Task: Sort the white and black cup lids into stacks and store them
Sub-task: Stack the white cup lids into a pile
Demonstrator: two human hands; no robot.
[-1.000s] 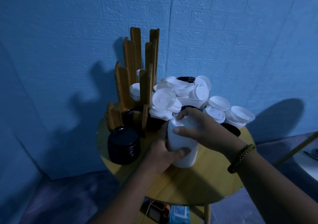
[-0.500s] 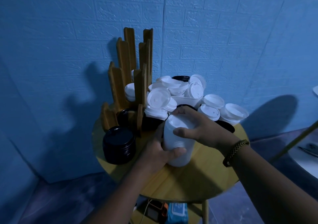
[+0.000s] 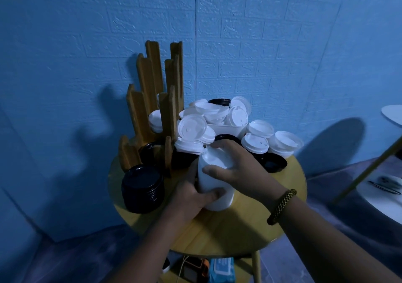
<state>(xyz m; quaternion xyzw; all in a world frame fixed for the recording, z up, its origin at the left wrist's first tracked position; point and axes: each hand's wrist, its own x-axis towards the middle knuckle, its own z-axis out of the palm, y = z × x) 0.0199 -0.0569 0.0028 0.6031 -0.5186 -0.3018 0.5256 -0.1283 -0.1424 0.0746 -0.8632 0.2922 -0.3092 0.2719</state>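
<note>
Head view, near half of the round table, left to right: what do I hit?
black lid stack → white lid stack, gripped by left hand and right hand → loose black lid → white lids at the right edge

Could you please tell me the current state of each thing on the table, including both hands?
White lid stack: upright, gripped by both hands.
Left hand: grips the stack's lower side.
Right hand: holds the stack's top.
Black lid stack: standing free, untouched.
Wooden rack: partly filled with lids.
White bin: heaped with loose lids.
</note>
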